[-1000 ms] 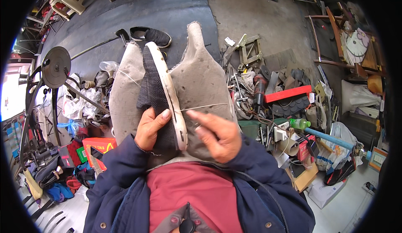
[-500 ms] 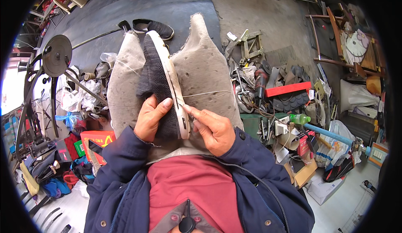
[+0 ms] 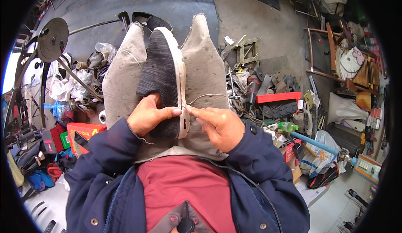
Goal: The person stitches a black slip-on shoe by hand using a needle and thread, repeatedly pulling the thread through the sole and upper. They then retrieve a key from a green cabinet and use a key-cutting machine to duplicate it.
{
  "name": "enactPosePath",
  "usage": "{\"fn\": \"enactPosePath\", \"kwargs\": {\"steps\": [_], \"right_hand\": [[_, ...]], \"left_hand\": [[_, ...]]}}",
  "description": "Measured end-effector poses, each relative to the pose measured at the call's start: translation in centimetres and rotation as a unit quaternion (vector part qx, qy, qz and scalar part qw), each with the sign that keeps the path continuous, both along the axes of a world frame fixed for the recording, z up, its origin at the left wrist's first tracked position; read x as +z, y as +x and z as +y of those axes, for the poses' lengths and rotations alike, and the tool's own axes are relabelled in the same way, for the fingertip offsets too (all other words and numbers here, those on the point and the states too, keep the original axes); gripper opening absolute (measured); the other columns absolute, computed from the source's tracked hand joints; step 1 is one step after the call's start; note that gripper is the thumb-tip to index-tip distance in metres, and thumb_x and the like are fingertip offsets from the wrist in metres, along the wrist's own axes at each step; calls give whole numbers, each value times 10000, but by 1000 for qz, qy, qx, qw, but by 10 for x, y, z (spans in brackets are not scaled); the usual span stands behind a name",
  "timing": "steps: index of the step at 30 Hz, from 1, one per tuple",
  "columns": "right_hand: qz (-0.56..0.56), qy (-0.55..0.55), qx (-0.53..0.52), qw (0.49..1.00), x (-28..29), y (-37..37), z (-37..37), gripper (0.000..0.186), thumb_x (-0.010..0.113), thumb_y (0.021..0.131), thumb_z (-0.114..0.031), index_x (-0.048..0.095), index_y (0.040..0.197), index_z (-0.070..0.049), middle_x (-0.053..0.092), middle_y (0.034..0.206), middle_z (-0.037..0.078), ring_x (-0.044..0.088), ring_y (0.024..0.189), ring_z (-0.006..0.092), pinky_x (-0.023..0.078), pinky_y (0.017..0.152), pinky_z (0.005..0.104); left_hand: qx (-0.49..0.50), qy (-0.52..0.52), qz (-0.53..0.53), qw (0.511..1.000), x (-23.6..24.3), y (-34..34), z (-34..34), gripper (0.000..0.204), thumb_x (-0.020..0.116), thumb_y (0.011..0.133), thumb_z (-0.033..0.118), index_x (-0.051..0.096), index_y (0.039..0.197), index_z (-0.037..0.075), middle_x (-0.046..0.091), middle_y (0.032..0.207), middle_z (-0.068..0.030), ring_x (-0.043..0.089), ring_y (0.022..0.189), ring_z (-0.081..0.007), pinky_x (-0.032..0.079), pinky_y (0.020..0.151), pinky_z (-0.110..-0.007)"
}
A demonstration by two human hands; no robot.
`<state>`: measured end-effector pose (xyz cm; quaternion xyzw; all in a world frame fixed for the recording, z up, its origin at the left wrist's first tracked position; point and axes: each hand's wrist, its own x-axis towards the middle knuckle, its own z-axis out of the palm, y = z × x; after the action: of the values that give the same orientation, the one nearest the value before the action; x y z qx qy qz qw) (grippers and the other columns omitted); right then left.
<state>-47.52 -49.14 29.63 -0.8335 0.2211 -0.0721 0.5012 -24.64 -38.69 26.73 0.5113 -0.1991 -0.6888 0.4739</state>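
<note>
A dark grey knit shoe (image 3: 161,69) with a white sole lies lengthwise over my lap, toe pointing away. My left hand (image 3: 146,115) grips it near the heel, fingers in the opening and thumb on the sole's edge. My right hand (image 3: 220,126) is closed, its index fingertip against the side of the sole; what is between finger and thumb is too small to make out. A pale thread (image 3: 211,94) curves from the sole beside that fingertip over the grey, stained lap cloth (image 3: 205,61).
Another dark shoe (image 3: 157,21) is beyond my knees. At left stands a metal machine with a round wheel (image 3: 53,39), near plastic bags and a red box (image 3: 86,129). A drill (image 3: 253,91), a red bar (image 3: 278,97) and a green bottle (image 3: 288,126) clutter the right.
The shoe has rolled so more of its knit upper and less of its sole shows. The thread, straighter before, now bows in a loose curve. Both hands stay at the heel end.
</note>
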Motion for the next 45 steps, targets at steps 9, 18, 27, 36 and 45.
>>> {"fn": "enactPosePath", "kwargs": {"steps": [9,18,27,36,45], "right_hand": [[135,242,40,960,16,22,-45,376,593,1006,-8,704,1350,-113,705,820,52,600,682,75,527,660,277],[75,138,74,985,5,40,-50,277,675,944,-58,736,1212,-18,746,1027,240,739,933,383,590,825,412],[53,125,36,990,-10,41,-42,235,700,923,-77,757,1146,-25,743,961,231,728,875,402,577,764,430],[43,186,1,982,-16,50,-48,125,723,928,-112,726,986,-2,719,764,167,703,663,246,534,638,370],[-22,198,-28,979,-23,28,-39,120,686,995,-109,713,1069,-18,730,768,97,706,694,159,538,655,317]], "left_hand": [[-161,85,-243,953,-2,22,-8,633,858,809,476,709,1047,-91,713,891,-113,648,825,-155,535,742,-328],[-235,95,-270,929,-4,39,-14,892,767,772,705,686,1142,-102,714,1098,-309,702,1094,-402,547,935,-428],[-199,141,-138,960,-1,42,-24,705,849,821,349,608,1312,-97,691,1280,-194,679,1128,-257,536,1002,-367],[-194,189,-167,948,11,37,-27,518,851,841,274,701,1193,-75,759,1106,-131,725,954,-218,578,883,-342],[29,-86,-3,996,2,9,-9,386,776,901,141,661,1197,-78,727,974,-64,685,912,-150,556,847,-306]]}}
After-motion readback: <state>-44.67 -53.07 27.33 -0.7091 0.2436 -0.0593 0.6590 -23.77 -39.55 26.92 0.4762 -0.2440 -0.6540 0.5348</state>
